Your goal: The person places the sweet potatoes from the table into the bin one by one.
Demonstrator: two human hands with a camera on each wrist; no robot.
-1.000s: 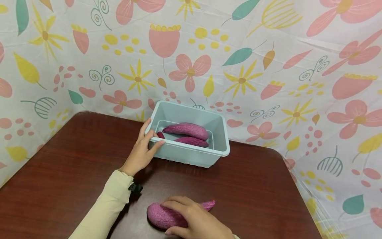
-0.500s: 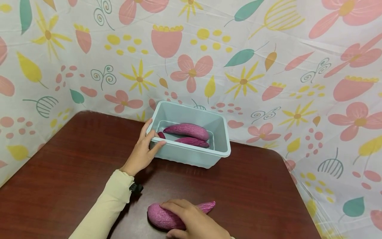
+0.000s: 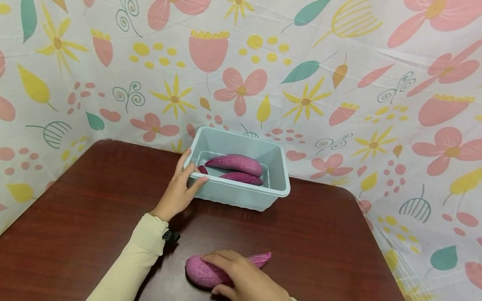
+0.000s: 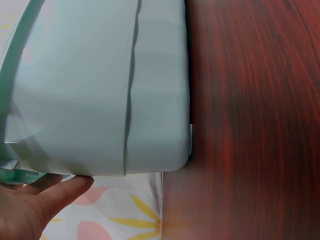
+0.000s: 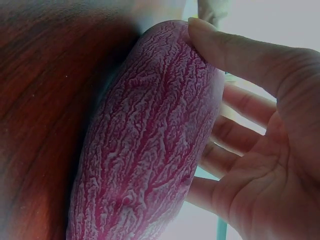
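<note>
In the head view my left hand (image 3: 176,194) grips the near left corner of a pale blue plastic bin (image 3: 241,194), its thumb on the front rim and its fingers over the left side. Inside the bin lie two wrinkled purple sweet potatoes (image 3: 239,163), with a small dark red end of another piece (image 3: 202,169) near my fingers. Close to the table's front, my right hand (image 3: 244,274) holds another purple sweet potato (image 3: 203,271) from above. The right wrist view shows my thumb (image 5: 235,52) on one side of this sweet potato (image 5: 145,135) and the fingers around the other.
The dark brown wooden table (image 3: 320,234) carries the bin near its back edge. Behind it hangs a white cloth (image 3: 308,138) printed with flowers and leaves. A small black device (image 3: 171,237) sits at my left wrist, by the cream sleeve (image 3: 132,255).
My right thumb has drawn in slightly along the sweet potato. The bin and my left hand have stayed in place; the head view shifts only a little.
</note>
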